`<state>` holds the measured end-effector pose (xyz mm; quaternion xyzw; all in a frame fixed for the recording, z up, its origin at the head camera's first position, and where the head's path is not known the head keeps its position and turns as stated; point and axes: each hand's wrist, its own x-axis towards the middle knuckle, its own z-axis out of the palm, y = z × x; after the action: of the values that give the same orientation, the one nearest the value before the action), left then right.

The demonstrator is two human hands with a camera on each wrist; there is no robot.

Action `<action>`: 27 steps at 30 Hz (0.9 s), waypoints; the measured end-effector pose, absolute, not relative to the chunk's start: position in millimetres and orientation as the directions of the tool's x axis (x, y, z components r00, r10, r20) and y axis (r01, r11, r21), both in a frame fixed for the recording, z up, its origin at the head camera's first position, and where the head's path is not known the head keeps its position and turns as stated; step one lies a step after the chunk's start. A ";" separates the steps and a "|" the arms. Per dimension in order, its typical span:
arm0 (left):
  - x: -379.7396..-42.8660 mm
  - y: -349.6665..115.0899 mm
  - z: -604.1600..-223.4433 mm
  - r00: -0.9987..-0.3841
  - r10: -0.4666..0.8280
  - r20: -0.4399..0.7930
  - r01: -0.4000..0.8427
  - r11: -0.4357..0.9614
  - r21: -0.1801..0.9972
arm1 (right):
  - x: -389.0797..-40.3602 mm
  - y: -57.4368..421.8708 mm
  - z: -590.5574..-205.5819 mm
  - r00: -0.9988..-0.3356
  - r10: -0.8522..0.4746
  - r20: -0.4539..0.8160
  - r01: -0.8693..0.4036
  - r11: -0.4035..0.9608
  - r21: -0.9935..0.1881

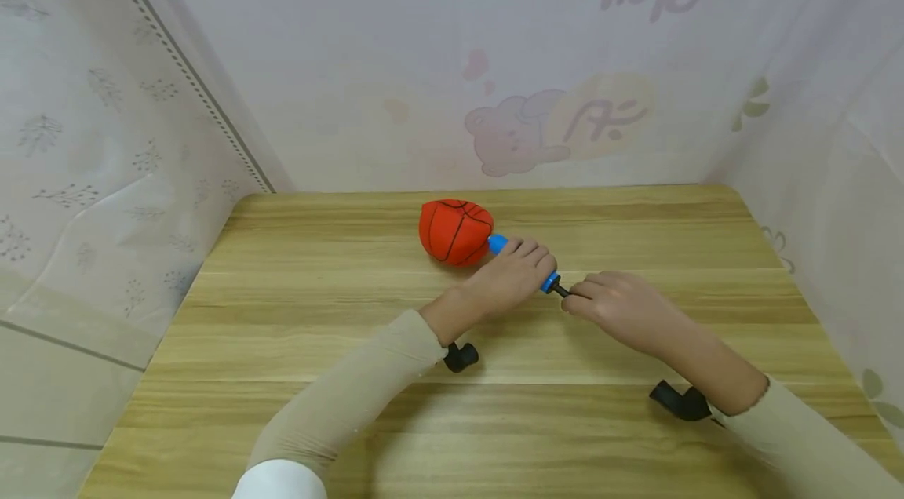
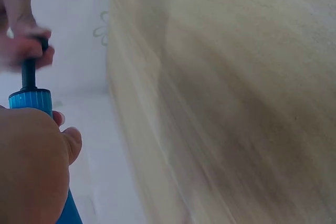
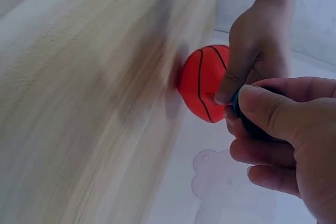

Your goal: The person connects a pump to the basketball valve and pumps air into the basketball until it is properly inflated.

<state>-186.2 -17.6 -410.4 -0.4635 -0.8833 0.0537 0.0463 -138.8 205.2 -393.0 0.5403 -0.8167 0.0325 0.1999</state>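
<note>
A blue hand pump [image 1: 497,243] points its tip at a red ball with black basketball lines [image 1: 455,232]. The ball looks partly deflated, with a dented outline, and lies on the wooden table. My left hand [image 1: 515,275] wraps round the pump's blue barrel, close beside the ball. With my right hand [image 1: 614,307] I grip the black handle at the pump's rear end. A stretch of black rod [image 2: 29,74] shows between the two hands in the left wrist view. In the right wrist view, thumb and fingers [image 3: 262,108] curl round the dark handle, with the ball beyond.
The wooden table [image 1: 318,295] reaches back to a pale printed curtain [image 1: 353,75], which also hangs along both sides. Black curved wrist mounts [image 1: 461,358] hang below each forearm, over the table.
</note>
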 end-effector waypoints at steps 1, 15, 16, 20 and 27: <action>-186.3 -17.6 -410.6 -0.563 0.826 0.034 0.816 0.562 -0.133 | -140.7 203.3 -393.7 -0.338 -0.868 0.364 -0.895 0.416 0.162; -193.4 -23.9 -407.2 -0.558 0.829 0.029 0.820 0.557 -0.134 | -126.7 220.2 -395.2 -0.323 -0.859 0.398 -0.906 0.402 0.132; -193.5 -24.7 -406.5 -0.559 0.829 0.029 0.820 0.558 -0.131 | -123.5 223.0 -394.0 -0.323 -0.856 0.404 -0.908 0.401 0.123; -194.3 -27.4 -404.7 -0.561 0.827 0.035 0.822 0.561 -0.097 | -112.5 232.8 -389.7 -0.314 -0.849 0.425 -0.911 0.395 0.116; -194.2 -28.0 -403.7 -0.567 0.823 0.038 0.820 0.568 -0.070 | -98.5 246.5 -386.5 -0.326 -0.837 0.440 -0.909 0.405 0.097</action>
<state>-194.2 -28.0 -403.7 -0.4640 -0.8850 0.0221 0.0330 -98.5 246.5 -386.5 0.5390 -0.8099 0.0836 0.2160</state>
